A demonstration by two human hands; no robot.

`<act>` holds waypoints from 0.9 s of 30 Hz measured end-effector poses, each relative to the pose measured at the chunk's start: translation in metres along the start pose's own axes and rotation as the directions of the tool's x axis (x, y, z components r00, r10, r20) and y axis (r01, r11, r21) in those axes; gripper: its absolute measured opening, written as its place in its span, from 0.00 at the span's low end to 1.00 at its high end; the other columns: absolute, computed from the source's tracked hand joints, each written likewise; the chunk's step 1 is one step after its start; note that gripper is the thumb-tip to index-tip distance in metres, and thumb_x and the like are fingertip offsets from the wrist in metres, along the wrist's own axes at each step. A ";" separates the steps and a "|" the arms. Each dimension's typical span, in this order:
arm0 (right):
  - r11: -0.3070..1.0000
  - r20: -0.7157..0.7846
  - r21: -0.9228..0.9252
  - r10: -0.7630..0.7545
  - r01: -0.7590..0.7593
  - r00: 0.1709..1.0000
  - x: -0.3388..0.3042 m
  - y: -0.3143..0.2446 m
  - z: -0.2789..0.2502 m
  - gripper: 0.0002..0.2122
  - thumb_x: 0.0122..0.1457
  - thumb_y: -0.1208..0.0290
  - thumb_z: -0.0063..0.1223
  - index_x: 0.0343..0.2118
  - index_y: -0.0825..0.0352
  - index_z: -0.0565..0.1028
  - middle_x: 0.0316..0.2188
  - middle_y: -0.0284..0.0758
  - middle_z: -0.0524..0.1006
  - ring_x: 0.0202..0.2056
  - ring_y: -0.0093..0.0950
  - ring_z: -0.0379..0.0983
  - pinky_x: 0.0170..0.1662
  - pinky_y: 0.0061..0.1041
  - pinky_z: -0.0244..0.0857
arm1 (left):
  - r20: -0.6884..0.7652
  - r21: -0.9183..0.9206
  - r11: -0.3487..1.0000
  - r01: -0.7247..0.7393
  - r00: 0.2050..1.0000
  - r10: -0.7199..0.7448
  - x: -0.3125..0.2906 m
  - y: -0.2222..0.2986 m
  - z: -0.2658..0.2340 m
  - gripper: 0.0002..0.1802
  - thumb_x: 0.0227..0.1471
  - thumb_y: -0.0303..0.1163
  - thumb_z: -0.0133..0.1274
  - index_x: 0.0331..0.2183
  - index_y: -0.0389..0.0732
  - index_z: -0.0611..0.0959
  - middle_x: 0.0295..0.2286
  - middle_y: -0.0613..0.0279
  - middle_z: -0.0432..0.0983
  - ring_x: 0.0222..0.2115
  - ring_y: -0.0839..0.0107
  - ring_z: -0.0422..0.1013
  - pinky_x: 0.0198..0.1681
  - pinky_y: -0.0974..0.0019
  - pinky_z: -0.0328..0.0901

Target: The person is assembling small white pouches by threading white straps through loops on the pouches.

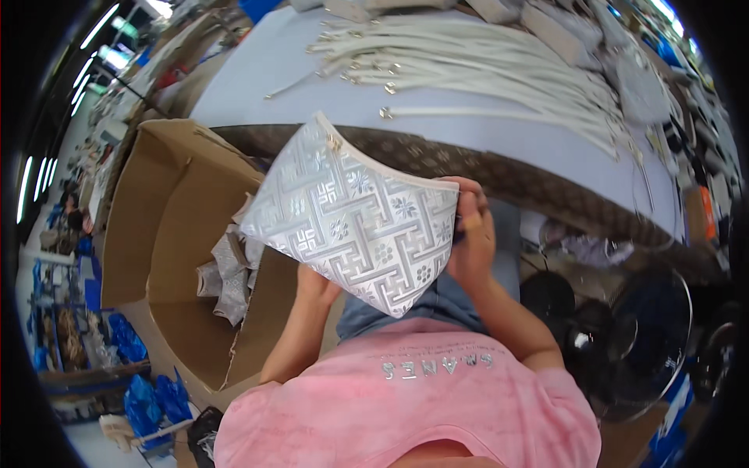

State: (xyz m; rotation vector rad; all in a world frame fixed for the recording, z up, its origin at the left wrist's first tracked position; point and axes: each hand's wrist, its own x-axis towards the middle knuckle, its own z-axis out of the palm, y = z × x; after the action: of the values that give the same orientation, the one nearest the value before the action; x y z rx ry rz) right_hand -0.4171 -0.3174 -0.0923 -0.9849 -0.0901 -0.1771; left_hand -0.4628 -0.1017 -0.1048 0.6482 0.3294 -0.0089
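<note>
A white and silver patterned bag (355, 210) with a pale edge and a small gold-coloured fitting is held up in front of my body, tilted. My right hand (473, 238) is closed on its right corner, with the fingertips at the edge. At the lower left, my left hand (316, 285) reaches behind the bag. Its fingers are hidden by the fabric, and so is the bag's far side.
Many white straps (468, 66) with metal clasps lie on the table (242, 86) ahead. More greyish bags (558, 35) are heaped at its far right. An open cardboard box (191, 203) at my left holds patterned pieces (230, 277). A fan (632, 343) stands at my right.
</note>
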 end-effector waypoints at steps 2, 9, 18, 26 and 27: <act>0.997 -0.040 -0.001 -0.077 0.077 0.996 -0.006 0.003 0.008 0.11 0.70 0.67 0.41 0.40 0.69 0.73 0.25 0.27 0.73 0.18 0.13 0.58 0.21 0.19 0.52 | -0.005 -0.100 0.979 0.176 0.984 -0.177 -0.012 -0.025 -0.022 0.14 0.58 0.28 0.54 0.45 0.35 0.83 0.44 0.56 0.80 0.43 0.60 0.76 0.49 0.55 0.71; 0.778 0.566 -0.541 0.054 0.321 0.823 -0.008 -0.019 -0.010 0.10 0.60 0.69 0.61 0.36 0.67 0.72 0.24 0.32 0.73 0.26 0.16 0.65 0.24 0.19 0.54 | 0.371 0.926 -0.154 -0.344 0.906 0.204 -0.025 0.044 -0.019 0.14 0.52 0.28 0.59 0.42 0.37 0.81 0.39 0.57 0.78 0.39 0.61 0.75 0.44 0.61 0.69; 0.684 0.512 -0.591 -0.090 0.427 0.854 -0.002 -0.049 -0.011 0.13 0.56 0.68 0.63 0.37 0.68 0.71 0.27 0.36 0.74 0.22 0.27 0.66 0.24 0.24 0.59 | 0.704 0.700 0.107 -0.706 0.707 0.064 -0.013 -0.002 0.060 0.12 0.50 0.31 0.64 0.35 0.35 0.82 0.26 0.61 0.71 0.26 0.69 0.69 0.30 0.66 0.63; 0.428 0.588 -0.716 -0.055 0.551 0.807 -0.004 -0.059 -0.025 0.13 0.59 0.68 0.59 0.40 0.69 0.70 0.28 0.39 0.75 0.24 0.35 0.73 0.27 0.28 0.67 | 0.638 0.706 0.293 -0.645 0.758 0.132 0.003 -0.024 0.070 0.07 0.52 0.28 0.61 0.30 0.33 0.83 0.22 0.63 0.68 0.21 0.74 0.63 0.24 0.70 0.57; 0.389 0.625 -0.700 -0.072 0.599 0.777 -0.002 -0.059 -0.024 0.13 0.59 0.68 0.59 0.40 0.69 0.70 0.28 0.39 0.75 0.24 0.35 0.74 0.26 0.28 0.68 | 0.629 0.707 0.319 -0.632 0.767 0.127 0.005 -0.024 0.072 0.07 0.52 0.27 0.61 0.30 0.33 0.83 0.22 0.63 0.68 0.20 0.74 0.62 0.24 0.70 0.56</act>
State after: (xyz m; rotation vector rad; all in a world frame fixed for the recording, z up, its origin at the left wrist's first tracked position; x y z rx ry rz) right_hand -0.4302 -0.3693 -0.0573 -2.0872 -0.7924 -0.3825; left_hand -0.4396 -0.1631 -0.0665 1.8096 -0.4111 0.1487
